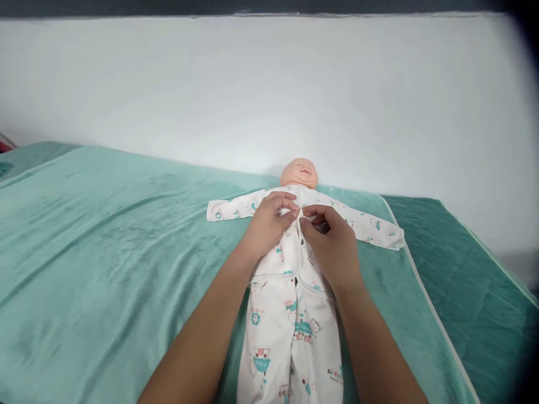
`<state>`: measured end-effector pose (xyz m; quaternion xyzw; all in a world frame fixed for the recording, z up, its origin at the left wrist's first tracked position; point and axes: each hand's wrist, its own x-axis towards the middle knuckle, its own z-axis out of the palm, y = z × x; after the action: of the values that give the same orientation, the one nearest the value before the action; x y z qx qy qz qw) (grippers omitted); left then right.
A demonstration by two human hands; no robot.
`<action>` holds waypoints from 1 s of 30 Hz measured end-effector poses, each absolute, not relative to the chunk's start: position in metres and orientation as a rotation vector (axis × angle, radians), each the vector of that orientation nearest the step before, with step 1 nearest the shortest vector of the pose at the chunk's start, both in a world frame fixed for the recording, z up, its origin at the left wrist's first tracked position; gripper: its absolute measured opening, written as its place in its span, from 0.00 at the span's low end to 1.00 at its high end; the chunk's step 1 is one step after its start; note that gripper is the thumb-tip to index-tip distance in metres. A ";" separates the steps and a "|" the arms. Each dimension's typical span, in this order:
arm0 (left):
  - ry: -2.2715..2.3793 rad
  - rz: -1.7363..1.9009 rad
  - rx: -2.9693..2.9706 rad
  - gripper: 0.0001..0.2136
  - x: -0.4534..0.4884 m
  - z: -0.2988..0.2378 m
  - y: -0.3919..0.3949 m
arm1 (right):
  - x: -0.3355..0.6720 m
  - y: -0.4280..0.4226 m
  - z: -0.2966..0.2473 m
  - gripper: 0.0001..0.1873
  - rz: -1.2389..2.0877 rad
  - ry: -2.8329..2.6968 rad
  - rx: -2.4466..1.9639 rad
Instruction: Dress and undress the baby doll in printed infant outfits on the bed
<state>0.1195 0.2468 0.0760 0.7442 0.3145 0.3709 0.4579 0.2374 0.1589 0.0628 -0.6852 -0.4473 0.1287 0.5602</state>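
A baby doll (300, 171) lies on its back, head toward the wall. It wears a white printed baby shirt (275, 259) with long sleeves spread out to both sides, and matching baby trousers (269, 320). At the chest, my left hand (273, 220) pinches one edge of the shirt's front opening. Facing it, my right hand (332, 238) pinches the other edge with thumb and forefinger. The fingertips of both hands nearly meet, and the bit of cloth between them is mostly hidden. Below them a small dark fastener shows on the shirt front.
A light green blanket (105, 252) with soft wrinkles covers the bed under the doll. To the right, a darker green quilted cover (446, 264) shows beyond the blanket's pale edge. Behind the doll's head rises a white wall (252, 84).
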 end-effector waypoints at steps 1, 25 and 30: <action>0.783 0.928 1.834 0.04 0.120 0.076 0.247 | 0.238 0.159 0.063 0.11 0.304 -1.054 -1.614; 0.945 1.003 1.896 0.06 0.127 0.080 0.239 | 0.239 0.162 0.058 0.11 0.220 -1.164 -1.604; 0.879 0.884 1.762 0.05 0.121 0.082 0.244 | 0.239 0.162 0.057 0.12 0.220 -1.142 -1.599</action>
<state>0.1210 0.2436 0.0816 0.7196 0.3592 0.3612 0.4720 0.2386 0.1618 0.0573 -0.6755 -0.4824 0.0930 0.5498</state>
